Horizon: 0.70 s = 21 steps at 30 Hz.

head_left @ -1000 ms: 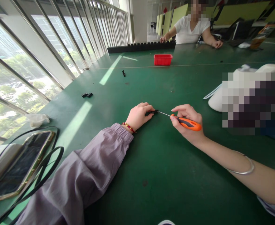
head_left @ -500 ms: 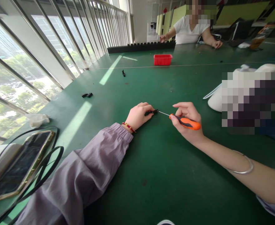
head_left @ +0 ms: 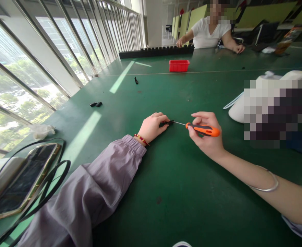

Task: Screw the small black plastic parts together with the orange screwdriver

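Note:
Between the thumb and fingers of my left hand is a small black part, pinched close to the green tabletop; most of it is hidden by the fingers. My right hand grips a screwdriver with an orange and dark grey handle. Its thin metal shaft points left, and the tip meets the right end of the black part. My right index finger stands off the handle. Farther off to the left lie small black pieces, and another black piece sits beyond my left hand.
A red bin stands toward the far side, before a long black notched rack. A person in a white shirt sits opposite. A phone and black cables lie at left, near the railing. A partly blurred white object is at right.
The screwdriver's handle has turned and its rear end has risen slightly, with the tip still at the black part. My left hand keeps its place.

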Available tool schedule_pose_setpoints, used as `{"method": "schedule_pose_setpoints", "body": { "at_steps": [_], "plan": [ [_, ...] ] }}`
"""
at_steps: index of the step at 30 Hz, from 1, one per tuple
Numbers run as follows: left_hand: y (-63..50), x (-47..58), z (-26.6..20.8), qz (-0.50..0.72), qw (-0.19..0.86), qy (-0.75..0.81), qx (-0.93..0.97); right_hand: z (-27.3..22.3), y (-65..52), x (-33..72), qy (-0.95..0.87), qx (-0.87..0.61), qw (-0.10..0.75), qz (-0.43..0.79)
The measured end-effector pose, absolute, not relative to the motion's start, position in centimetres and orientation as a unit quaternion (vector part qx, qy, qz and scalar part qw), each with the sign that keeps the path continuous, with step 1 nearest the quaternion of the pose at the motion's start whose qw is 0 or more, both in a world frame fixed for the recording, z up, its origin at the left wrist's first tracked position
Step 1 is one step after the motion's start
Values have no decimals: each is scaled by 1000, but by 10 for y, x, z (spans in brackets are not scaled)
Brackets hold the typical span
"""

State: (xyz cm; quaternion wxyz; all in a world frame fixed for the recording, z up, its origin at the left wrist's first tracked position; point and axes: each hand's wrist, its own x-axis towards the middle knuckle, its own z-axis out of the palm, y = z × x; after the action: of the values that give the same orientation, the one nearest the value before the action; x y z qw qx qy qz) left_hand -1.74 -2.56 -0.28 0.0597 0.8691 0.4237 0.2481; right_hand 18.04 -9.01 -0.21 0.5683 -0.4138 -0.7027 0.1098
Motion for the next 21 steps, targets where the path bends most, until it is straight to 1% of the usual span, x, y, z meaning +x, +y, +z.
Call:
{"method": "schedule_pose_setpoints", "body": {
  "at_steps": [6,9,15,21],
  "plan": [
    [-26,-17,-2,250,59,424,869,1,-91,180,-723,-449,514,103],
    [-25,-17,-2,250,58,423,869,1,-92,180,-727,-445,514,93],
    [-26,-17,-2,248,57,424,869,-4,-89,181,-707,-437,549,90],
    [-25,-18,-3,249,62,423,869,1,-92,181,-732,-449,508,64]
  ]
}}
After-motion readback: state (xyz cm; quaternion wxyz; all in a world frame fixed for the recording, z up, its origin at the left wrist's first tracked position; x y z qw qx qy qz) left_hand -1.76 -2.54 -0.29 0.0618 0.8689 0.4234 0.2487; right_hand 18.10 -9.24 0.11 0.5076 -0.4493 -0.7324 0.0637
